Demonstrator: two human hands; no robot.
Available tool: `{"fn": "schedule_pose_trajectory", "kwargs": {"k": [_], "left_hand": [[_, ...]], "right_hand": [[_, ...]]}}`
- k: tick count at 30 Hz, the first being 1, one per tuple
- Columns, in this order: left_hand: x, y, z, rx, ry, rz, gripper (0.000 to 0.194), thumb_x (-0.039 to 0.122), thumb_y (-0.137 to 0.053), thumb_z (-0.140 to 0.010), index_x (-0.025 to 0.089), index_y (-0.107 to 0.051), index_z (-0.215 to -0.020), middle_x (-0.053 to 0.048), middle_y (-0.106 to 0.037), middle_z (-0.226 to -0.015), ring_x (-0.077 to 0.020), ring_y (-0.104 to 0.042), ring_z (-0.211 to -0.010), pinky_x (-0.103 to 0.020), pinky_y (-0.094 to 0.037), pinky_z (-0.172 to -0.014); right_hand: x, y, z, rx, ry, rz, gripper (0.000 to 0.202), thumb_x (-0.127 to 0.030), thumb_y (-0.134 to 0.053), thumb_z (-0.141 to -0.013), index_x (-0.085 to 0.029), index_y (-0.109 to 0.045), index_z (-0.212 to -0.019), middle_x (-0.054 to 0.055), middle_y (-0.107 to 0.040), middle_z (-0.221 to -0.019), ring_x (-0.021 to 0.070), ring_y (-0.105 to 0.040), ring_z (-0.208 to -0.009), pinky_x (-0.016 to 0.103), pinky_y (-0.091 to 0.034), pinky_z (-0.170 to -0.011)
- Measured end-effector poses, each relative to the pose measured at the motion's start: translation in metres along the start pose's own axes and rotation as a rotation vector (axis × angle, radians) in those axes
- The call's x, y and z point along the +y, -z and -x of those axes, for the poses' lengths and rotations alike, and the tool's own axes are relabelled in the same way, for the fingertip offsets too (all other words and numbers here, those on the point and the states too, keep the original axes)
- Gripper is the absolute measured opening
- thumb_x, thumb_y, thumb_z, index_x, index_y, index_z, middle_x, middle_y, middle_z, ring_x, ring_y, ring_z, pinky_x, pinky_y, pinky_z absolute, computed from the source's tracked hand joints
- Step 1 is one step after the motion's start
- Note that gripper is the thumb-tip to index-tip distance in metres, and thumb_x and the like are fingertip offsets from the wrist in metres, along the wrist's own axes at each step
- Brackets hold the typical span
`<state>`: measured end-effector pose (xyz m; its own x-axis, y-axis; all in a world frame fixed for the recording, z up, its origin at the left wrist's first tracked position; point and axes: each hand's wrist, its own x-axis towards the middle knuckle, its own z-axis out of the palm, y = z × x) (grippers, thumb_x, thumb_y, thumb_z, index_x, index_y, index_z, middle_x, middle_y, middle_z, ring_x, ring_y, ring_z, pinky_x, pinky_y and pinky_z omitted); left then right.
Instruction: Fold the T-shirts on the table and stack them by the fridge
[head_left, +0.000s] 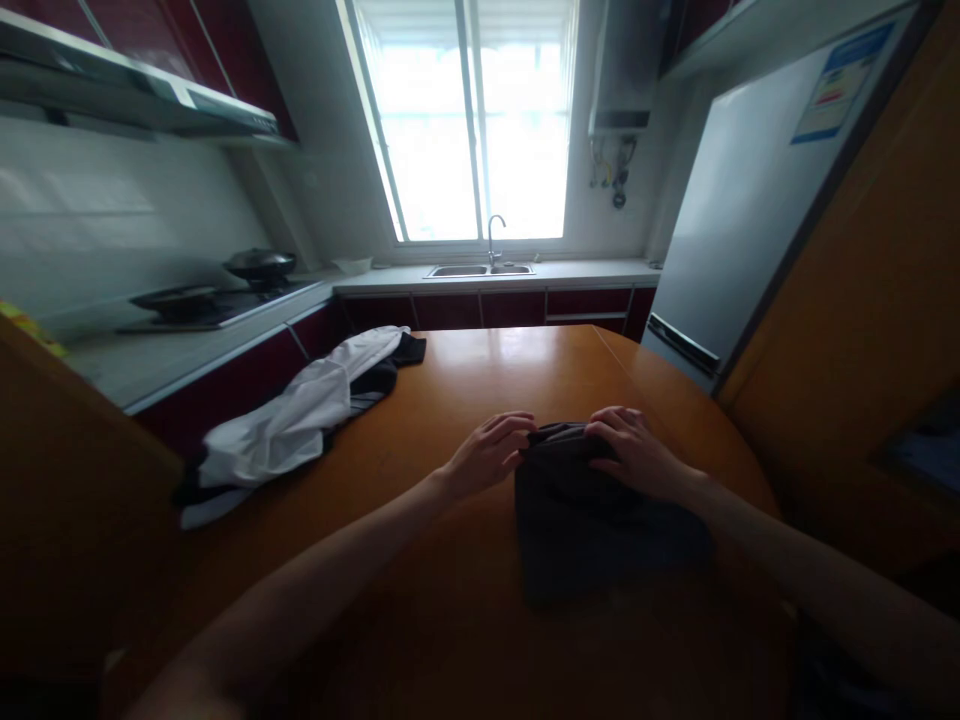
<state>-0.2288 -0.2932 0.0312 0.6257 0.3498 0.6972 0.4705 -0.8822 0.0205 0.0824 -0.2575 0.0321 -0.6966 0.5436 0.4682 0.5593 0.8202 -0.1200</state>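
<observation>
Dark grey cloth (585,550), one piece, apparently folded, lying on the near right part of the wooden table (510,370) before me, its far edge gathered between two bare hands, set apart, I judge, to govern that edge from both ends. Left hand (491,455): fingers curled at the far left corner; right hand (634,450): fingers bent over the far edge, palm low above the fabric; whether either pinches or merely presses, I cannot tell. White and black garments (289,415), one heap, laid along the table's left side, presumably to keep them out of the hands' way.
</observation>
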Motion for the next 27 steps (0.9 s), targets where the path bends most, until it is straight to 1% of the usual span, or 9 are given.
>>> {"fn": "schedule_pose_trajectory", "kwargs": {"k": [4,7,9,13,17,21,23,25,27], "left_hand": [[0.018,0.019,-0.021,0.002,-0.024,0.069,0.005,0.017,-0.055,-0.097,0.020,-0.056,-0.100,-0.013,-0.064,-0.118,-0.0242,-0.057,-0.124,-0.042,-0.052,-0.103],[0.029,0.025,-0.026,0.025,-0.003,0.105,0.004,0.017,-0.054,-0.097,0.020,-0.055,-0.099,-0.013,-0.061,-0.115,-0.0226,-0.059,-0.117,-0.038,-0.053,-0.098],[0.034,0.026,-0.026,0.033,0.011,0.089,0.007,0.015,-0.051,-0.098,0.020,-0.055,-0.098,-0.011,-0.061,-0.110,-0.0207,-0.061,-0.109,-0.035,-0.054,-0.092],[0.042,0.027,-0.025,0.145,0.095,0.046,0.009,0.013,-0.050,-0.096,0.021,-0.052,-0.096,-0.009,-0.060,-0.106,-0.0203,-0.061,-0.104,-0.037,-0.054,-0.091],[0.051,0.027,-0.032,0.212,0.210,0.138,0.011,0.025,-0.057,-0.093,0.023,-0.046,-0.091,-0.010,-0.061,-0.100,-0.0234,-0.061,-0.103,-0.045,-0.052,-0.095],[0.055,0.027,-0.047,0.246,0.455,0.316,0.023,0.034,-0.065,-0.085,0.023,-0.045,-0.087,-0.002,-0.056,-0.082,-0.0166,-0.055,-0.076,-0.034,-0.051,-0.073],[0.052,0.028,-0.056,0.148,0.585,0.519,0.028,0.038,-0.069,-0.084,0.022,-0.049,-0.096,0.002,-0.056,-0.080,-0.0130,-0.053,-0.070,-0.028,-0.047,-0.066],[0.046,0.026,-0.061,-0.090,0.658,0.731,0.034,0.040,-0.073,-0.084,0.021,-0.054,-0.104,0.002,-0.061,-0.084,-0.0130,-0.057,-0.073,-0.026,-0.048,-0.066],[0.037,0.016,-0.058,-0.343,0.638,0.826,0.041,0.040,-0.081,-0.079,0.020,-0.060,-0.109,-0.001,-0.066,-0.095,-0.0176,-0.063,-0.086,-0.029,-0.052,-0.074]], "right_hand": [[-0.004,0.009,-0.014,0.004,0.044,-0.202,0.042,-0.032,-0.072,-0.087,-0.026,-0.058,-0.127,0.009,-0.063,-0.122,0.0281,-0.056,-0.114,0.046,-0.042,-0.102],[-0.012,0.014,-0.021,-0.043,0.081,-0.290,0.024,-0.029,-0.070,-0.087,-0.026,-0.065,-0.110,0.006,-0.064,-0.107,0.0253,-0.058,-0.103,0.043,-0.045,-0.095],[-0.019,0.017,-0.023,-0.031,0.100,-0.352,0.012,-0.026,-0.069,-0.084,-0.024,-0.066,-0.095,0.006,-0.063,-0.107,0.0247,-0.058,-0.103,0.041,-0.047,-0.093],[-0.031,0.028,-0.022,0.031,0.072,-0.470,0.009,-0.017,-0.060,-0.080,-0.023,-0.056,-0.085,0.004,-0.062,-0.097,0.0191,-0.058,-0.087,0.031,-0.048,-0.076],[-0.035,0.060,-0.020,0.109,-0.082,-0.363,0.007,-0.021,-0.058,-0.082,-0.024,-0.054,-0.086,0.001,-0.065,-0.084,0.0172,-0.058,-0.072,0.029,-0.044,-0.066],[-0.031,0.103,-0.025,0.254,-0.267,-0.183,0.011,-0.034,-0.062,-0.080,-0.025,-0.059,-0.084,0.000,-0.067,-0.076,0.0188,-0.060,-0.064,0.030,-0.042,-0.059],[-0.030,0.122,-0.031,0.365,-0.341,-0.115,0.014,-0.037,-0.064,-0.075,-0.026,-0.060,-0.082,0.001,-0.066,-0.074,0.0203,-0.060,-0.063,0.030,-0.042,-0.057],[-0.031,0.135,-0.037,0.477,-0.394,-0.074,0.016,-0.037,-0.064,-0.071,-0.026,-0.060,-0.081,0.002,-0.066,-0.075,0.0216,-0.061,-0.066,0.031,-0.042,-0.058],[-0.033,0.143,-0.043,0.545,-0.426,-0.054,0.016,-0.036,-0.064,-0.068,-0.026,-0.059,-0.080,0.003,-0.066,-0.076,0.0219,-0.061,-0.068,0.032,-0.043,-0.061]]}}
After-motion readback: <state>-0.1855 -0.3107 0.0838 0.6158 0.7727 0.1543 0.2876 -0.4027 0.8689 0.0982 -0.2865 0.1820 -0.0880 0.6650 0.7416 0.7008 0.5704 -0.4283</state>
